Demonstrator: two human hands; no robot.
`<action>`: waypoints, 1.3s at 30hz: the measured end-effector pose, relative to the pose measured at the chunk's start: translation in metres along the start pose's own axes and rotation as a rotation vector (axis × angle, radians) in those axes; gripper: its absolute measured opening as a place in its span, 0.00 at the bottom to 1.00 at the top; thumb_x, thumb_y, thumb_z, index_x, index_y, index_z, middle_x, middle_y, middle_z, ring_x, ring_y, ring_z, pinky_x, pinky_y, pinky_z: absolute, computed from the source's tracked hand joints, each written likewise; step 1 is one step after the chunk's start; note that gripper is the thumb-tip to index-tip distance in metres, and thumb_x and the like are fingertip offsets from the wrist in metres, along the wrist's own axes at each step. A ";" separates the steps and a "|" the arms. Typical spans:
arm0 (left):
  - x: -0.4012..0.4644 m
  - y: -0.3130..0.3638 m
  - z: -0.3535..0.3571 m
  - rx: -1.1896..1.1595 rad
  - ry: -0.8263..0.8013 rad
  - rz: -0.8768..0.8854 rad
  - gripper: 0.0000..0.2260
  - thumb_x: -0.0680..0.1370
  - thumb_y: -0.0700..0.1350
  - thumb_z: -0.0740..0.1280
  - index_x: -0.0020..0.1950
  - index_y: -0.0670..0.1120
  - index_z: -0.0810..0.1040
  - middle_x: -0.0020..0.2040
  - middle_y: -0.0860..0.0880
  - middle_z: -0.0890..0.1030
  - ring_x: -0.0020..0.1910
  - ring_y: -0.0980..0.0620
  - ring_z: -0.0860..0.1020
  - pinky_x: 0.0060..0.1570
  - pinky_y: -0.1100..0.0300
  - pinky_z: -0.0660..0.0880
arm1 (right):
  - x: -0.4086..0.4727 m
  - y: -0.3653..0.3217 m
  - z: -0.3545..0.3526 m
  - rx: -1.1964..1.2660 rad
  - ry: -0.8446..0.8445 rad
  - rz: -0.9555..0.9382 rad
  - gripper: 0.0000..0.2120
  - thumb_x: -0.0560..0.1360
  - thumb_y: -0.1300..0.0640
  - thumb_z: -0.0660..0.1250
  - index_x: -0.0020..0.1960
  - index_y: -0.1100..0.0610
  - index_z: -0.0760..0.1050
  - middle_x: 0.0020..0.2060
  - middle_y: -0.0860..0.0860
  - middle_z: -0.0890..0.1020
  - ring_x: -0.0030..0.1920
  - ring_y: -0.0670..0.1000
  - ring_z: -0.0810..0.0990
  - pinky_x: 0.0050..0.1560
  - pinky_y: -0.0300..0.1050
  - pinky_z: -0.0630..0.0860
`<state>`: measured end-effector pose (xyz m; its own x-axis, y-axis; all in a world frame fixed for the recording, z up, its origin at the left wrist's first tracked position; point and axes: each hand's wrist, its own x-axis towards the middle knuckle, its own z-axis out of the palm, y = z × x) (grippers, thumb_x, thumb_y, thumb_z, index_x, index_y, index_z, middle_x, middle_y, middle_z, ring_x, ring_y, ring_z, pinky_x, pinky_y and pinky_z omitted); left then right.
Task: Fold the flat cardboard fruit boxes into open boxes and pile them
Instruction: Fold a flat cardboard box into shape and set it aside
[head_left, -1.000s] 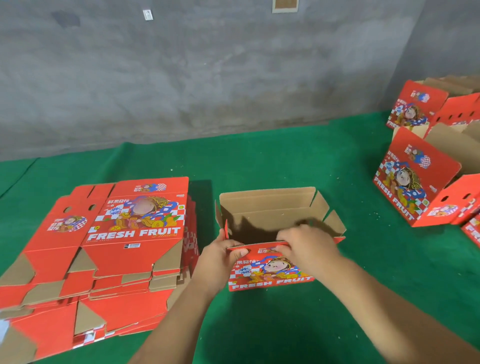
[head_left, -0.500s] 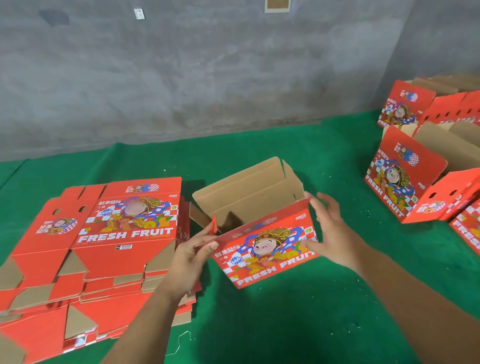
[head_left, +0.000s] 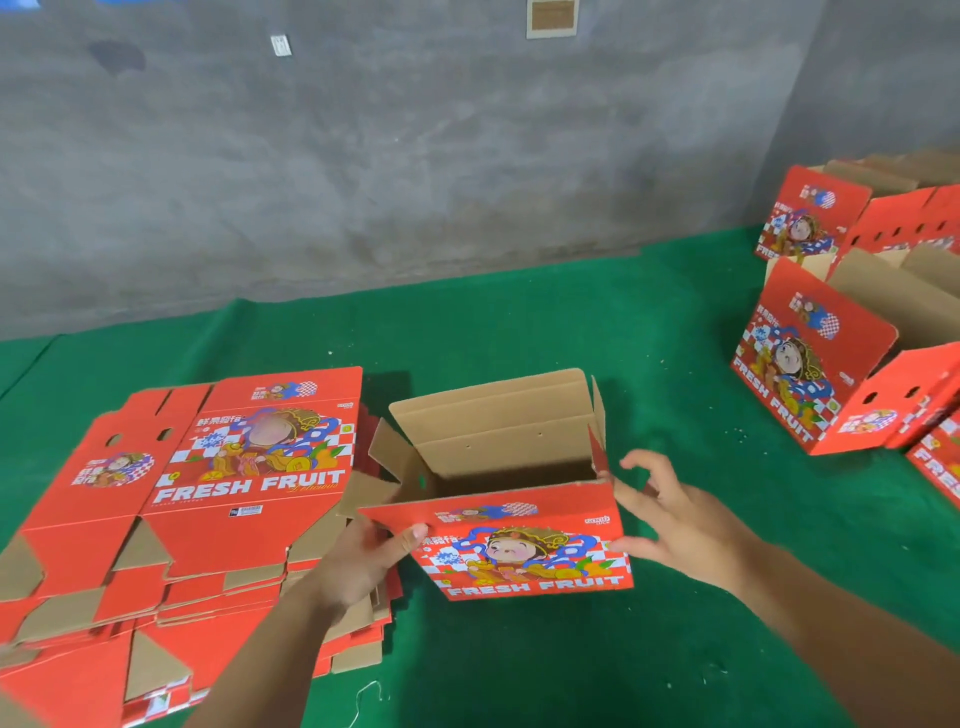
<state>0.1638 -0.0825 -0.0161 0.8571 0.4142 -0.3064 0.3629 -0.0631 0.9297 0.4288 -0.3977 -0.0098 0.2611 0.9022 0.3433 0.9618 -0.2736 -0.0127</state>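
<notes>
Half-folded box (head_left: 511, 499) sits centre of the green mat (head_left: 571, 338), open side up, brown inside showing, red printed front panel with "FRESH FRUIT" facing me. Rear flap stands up behind the opening; small side flaps stick out at the left and right ends.

My left hand (head_left: 363, 558) pinches the front panel's upper left corner, thumb on the printed face, fingers behind the card. My right hand (head_left: 675, 525) is at the box's right end, fingers spread and loosely bent. Thumb tip touches the front panel's right edge, one fingertip is at the upper right corner by the red side flap; it isn't clamped round anything.

Just left of the box, touching or nearly touching its left flap, is the stack of flat boxes (head_left: 197, 499), unfolded, red print up, lower sheets fanned out unevenly toward me. My left forearm crosses over the stack's near right corner.

Well apart on the right, the pile of finished boxes (head_left: 831, 364) stands at the mat's edge, open tops showing brown card, several partly cut off by the frame.

Behind the mat is a bare grey concrete wall (head_left: 415, 156).
</notes>
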 end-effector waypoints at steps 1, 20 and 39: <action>0.000 -0.004 0.002 -0.030 0.008 -0.006 0.21 0.76 0.59 0.73 0.63 0.47 0.81 0.57 0.52 0.86 0.58 0.54 0.84 0.63 0.54 0.77 | -0.003 0.000 0.002 -0.012 0.002 -0.025 0.48 0.67 0.39 0.78 0.78 0.47 0.57 0.65 0.56 0.67 0.36 0.43 0.75 0.28 0.36 0.75; 0.004 0.001 0.018 -0.251 0.101 -0.023 0.24 0.74 0.53 0.76 0.61 0.39 0.79 0.54 0.42 0.87 0.53 0.45 0.86 0.44 0.63 0.82 | -0.002 0.011 -0.009 -0.094 0.055 -0.263 0.28 0.77 0.36 0.67 0.73 0.47 0.69 0.64 0.54 0.69 0.31 0.44 0.76 0.31 0.39 0.80; 0.022 0.052 0.073 -0.198 0.125 0.151 0.14 0.82 0.46 0.69 0.67 0.53 0.74 0.48 0.65 0.86 0.49 0.68 0.83 0.48 0.72 0.77 | -0.018 0.013 0.018 0.499 -0.005 0.855 0.17 0.82 0.49 0.67 0.37 0.54 0.82 0.30 0.46 0.85 0.26 0.45 0.82 0.31 0.47 0.80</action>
<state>0.2277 -0.1433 0.0102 0.8397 0.5232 -0.1454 0.1454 0.0413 0.9885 0.4376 -0.4117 -0.0329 0.8831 0.4682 0.0300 0.3733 -0.6624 -0.6495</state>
